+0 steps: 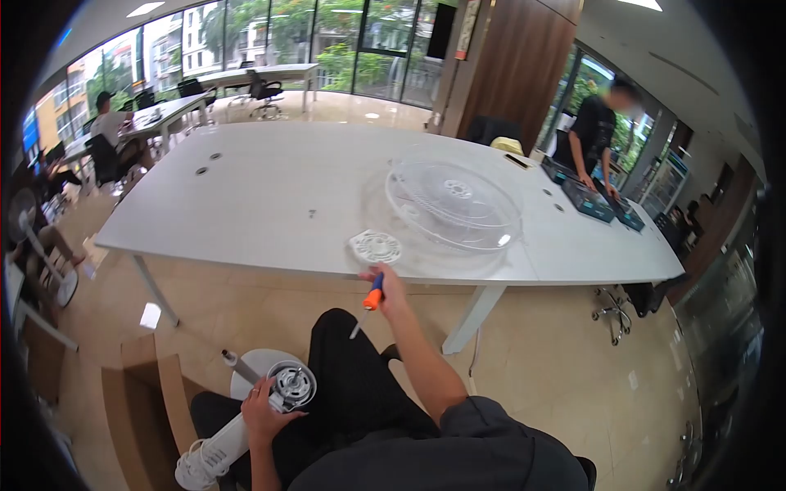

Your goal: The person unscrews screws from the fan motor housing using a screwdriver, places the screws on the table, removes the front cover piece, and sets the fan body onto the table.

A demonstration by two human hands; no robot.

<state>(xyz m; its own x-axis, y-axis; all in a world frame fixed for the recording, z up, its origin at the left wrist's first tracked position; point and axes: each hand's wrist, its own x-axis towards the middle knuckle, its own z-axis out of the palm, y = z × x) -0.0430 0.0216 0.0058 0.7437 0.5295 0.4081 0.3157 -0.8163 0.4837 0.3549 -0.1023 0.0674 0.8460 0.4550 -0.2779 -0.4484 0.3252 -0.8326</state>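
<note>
In my right hand (389, 290) is a screwdriver (373, 296) with an orange and blue handle, its shaft slanting down over my knee. My left hand (266, 412) grips a fan motor unit (292, 386) by its side near my lap; the round metal motor faces up inside a white housing. A grey pole (237, 362) and a white round base (264, 364) show beside the motor unit. Just beyond my right hand, a white slotted round plate (377, 246) lies at the table's near edge. Clear round fan covers (454, 204) rest farther back.
The white table (246, 188) spans the front. An open cardboard box (135, 409) stands on the floor at my left. Across the table's right end, a person (591, 131) has both hands at dark cases (588, 200). A phone (517, 161) lies near the far edge.
</note>
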